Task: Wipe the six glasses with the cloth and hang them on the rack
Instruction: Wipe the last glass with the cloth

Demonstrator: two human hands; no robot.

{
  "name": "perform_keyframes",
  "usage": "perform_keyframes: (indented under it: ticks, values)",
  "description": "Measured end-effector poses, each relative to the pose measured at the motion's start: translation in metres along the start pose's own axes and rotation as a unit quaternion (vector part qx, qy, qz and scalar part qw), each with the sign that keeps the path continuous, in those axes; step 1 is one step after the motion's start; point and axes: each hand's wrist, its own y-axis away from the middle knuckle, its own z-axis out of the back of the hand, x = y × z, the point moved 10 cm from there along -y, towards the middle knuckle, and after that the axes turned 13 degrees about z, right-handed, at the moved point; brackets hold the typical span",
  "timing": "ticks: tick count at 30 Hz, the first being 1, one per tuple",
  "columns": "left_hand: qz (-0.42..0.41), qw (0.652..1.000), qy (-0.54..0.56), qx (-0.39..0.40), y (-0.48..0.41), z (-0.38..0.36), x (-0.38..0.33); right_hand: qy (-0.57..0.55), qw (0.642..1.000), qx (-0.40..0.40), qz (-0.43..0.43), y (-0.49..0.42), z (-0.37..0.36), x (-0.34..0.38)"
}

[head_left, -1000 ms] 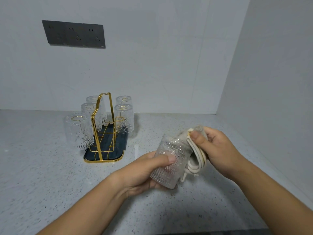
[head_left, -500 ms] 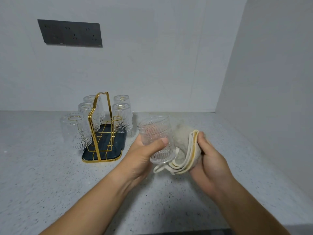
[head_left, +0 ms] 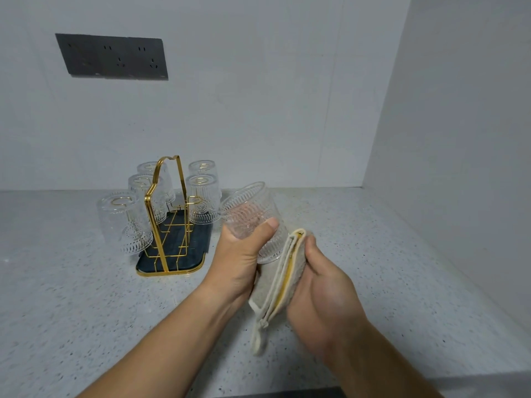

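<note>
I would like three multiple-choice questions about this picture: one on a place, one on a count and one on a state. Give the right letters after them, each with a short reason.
1. Where is the folded cloth?
A. flat on the counter
B. in the right hand, beside the held glass
C. on the floor

2. How many hung glasses does the gold rack carry?
A. four
B. five
C. six

3. How do these hung glasses stand?
A. mouth up
B. on their sides
C. upside down

Answers:
1 B: the right hand's fingers curl round the cloth, next to the glass that the left hand grips.
2 B: three hang on the rack's left side and two on its right.
3 C: their thick bases point up.
</note>
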Motion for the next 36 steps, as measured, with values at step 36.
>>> perform_keyframes:
  ticks: [36]
  values:
    - [-0.025, 0.992, -0.095, -0.074, 0.009, -0.006, 0.01, 0.028, 0.997, -0.062, -0.027, -0.004, 0.012, 0.009]
